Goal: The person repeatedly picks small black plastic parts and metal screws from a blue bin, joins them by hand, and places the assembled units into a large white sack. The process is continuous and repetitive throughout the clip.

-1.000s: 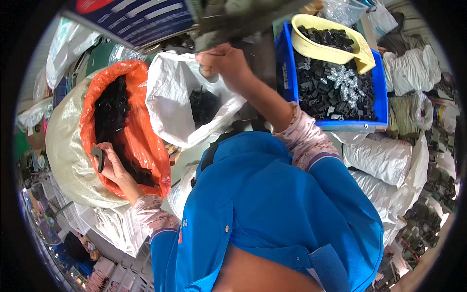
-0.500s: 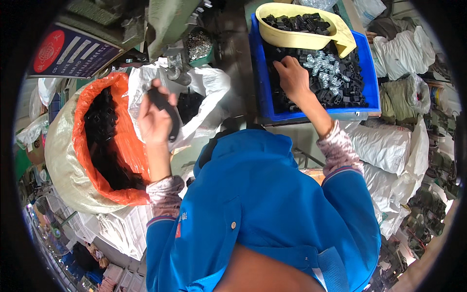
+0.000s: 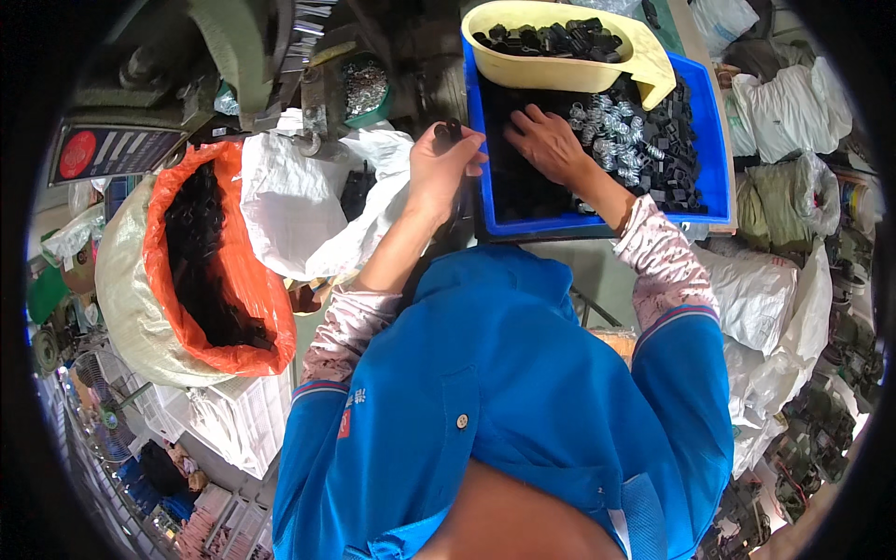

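My left hand (image 3: 437, 173) is closed around a black plastic handle-like piece (image 3: 448, 136), held beside the left wall of a blue tray (image 3: 597, 225). Only one end of the piece shows above the fingers. Inside the tray, my right hand (image 3: 551, 147) reaches in at the left with its fingers bent down. Their tips are hidden, and whatever they pinch I cannot make out. Metal coil springs (image 3: 616, 135) lie in a heap right of that hand, on small black plastic parts (image 3: 674, 154). Across the tray's far side rests a cream scoop-shaped container (image 3: 579, 77) with more black parts.
On the left stands a woven sack with an orange liner (image 3: 280, 313), holding black pieces. Next to it is a white plastic bag (image 3: 289, 201). A green machine (image 3: 224, 47) rises at the far left, near a green bowl of small metal parts (image 3: 366, 93). White sacks (image 3: 747, 289) line the right.
My left hand has moved right with the black handle-like piece, from above the white bag to the tray's side. My right hand stays in the tray, its fingers lower and more bent.
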The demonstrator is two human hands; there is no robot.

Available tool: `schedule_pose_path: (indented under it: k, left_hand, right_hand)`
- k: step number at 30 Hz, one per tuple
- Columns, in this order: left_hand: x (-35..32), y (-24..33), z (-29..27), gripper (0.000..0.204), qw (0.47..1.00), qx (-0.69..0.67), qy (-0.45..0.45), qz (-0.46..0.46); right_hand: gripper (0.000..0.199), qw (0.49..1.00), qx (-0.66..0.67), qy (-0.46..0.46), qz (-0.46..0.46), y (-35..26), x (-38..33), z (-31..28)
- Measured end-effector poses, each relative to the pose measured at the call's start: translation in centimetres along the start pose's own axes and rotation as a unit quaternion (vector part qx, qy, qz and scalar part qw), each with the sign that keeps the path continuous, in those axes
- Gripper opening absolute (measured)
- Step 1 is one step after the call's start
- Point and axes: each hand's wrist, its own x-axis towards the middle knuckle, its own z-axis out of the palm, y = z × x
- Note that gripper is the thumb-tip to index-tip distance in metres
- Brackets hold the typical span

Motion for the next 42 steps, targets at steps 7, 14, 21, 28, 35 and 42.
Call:
schedule_pose_path:
  k: [7,14,21,28,35,42]
  left_hand:
    - [0.3,-0.4,1.4,0.018,1.000,0.029,-0.007,0.010]
    - [-0.6,-1.6,2.0,0.034,0.884,0.370,-0.074,0.274]
    - [-2.2,-1.6,-0.4,0.032,0.977,0.173,-0.075,0.100]
    - [-2.4,0.5,-0.3,0.041,0.989,0.055,-0.137,0.030]
    - [-1.5,1.1,0.6,0.026,0.986,-0.002,-0.167,0.018]
    - [0.4,-1.0,5.1,0.024,0.946,0.162,-0.227,0.166]
  right_hand:
    - [0.009,0.997,0.044,0.056,-0.002,0.7,-0.2,-0.7]
    - [0.012,0.784,0.467,0.203,0.354,-6.3,-1.0,-4.9]
    - [0.017,0.901,0.244,0.238,0.267,-5.2,-3.6,-5.4]
    - [0.013,0.962,-0.067,0.013,0.266,-1.3,-3.3,-1.8]
    - [0.018,0.699,0.511,0.176,0.469,-3.1,-4.4,-5.3]
    - [0.020,0.399,0.772,0.214,0.447,-5.6,-5.8,-8.3]
